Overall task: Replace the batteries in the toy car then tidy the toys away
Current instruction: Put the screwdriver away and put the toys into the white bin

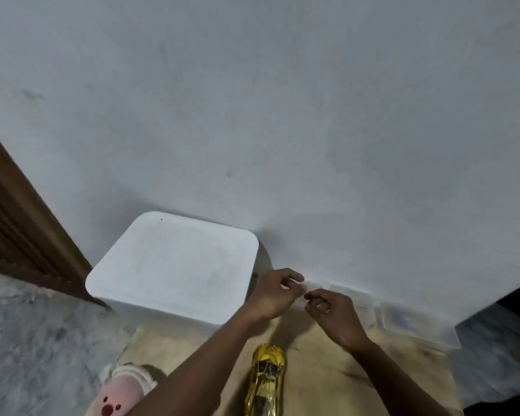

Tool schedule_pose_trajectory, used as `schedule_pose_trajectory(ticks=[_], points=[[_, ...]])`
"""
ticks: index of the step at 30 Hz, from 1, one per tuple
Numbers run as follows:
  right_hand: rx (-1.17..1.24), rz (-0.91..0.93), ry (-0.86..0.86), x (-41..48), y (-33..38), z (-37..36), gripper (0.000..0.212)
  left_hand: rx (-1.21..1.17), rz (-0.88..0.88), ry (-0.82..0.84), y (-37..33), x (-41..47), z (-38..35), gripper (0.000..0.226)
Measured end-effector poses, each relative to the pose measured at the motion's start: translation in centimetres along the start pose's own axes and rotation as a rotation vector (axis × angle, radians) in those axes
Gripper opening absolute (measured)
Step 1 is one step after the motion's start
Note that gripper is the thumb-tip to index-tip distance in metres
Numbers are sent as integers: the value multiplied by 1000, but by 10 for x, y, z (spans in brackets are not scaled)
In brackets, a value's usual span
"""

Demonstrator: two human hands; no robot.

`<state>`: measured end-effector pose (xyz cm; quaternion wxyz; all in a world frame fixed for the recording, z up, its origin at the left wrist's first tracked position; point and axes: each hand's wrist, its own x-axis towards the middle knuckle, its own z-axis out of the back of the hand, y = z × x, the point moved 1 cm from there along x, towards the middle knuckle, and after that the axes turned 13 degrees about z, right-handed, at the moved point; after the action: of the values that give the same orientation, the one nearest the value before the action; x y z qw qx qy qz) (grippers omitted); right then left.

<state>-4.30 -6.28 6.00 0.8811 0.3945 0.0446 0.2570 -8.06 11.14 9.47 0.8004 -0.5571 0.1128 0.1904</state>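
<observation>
A gold toy car (267, 376) lies on the light wooden surface (321, 358), nose pointing toward the wall, between my two forearms. Beyond it, close to the wall, my left hand (275, 294) and my right hand (332, 310) meet with curled fingers. Both pinch a small clear plastic piece (304, 291) between their fingertips. It is blurred, and I cannot tell what it is. A pink and white plush toy (123, 391) lies at the lower left, partly under my left forearm.
A white storage box with its lid on (174, 265) stands against the wall at the left. A clear plastic container (409, 324) lies by the wall at the right. A brown wooden door frame (27, 217) stands at far left, above grey floor (27, 340).
</observation>
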Motion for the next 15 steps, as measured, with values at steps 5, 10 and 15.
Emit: schedule_pose_trajectory(ticks=[5, 10, 15], points=[[228, -57, -2, -2, 59, -8, 19, -136, -90, -137, -2, -49, 92, 13], [190, -58, 55, 9, 102, -33, 22, 67, -55, -478, 47, -63, 209, 5], [157, -152, 87, 31, 123, -66, 34, 385, 198, -678, 115, -51, 290, 41]])
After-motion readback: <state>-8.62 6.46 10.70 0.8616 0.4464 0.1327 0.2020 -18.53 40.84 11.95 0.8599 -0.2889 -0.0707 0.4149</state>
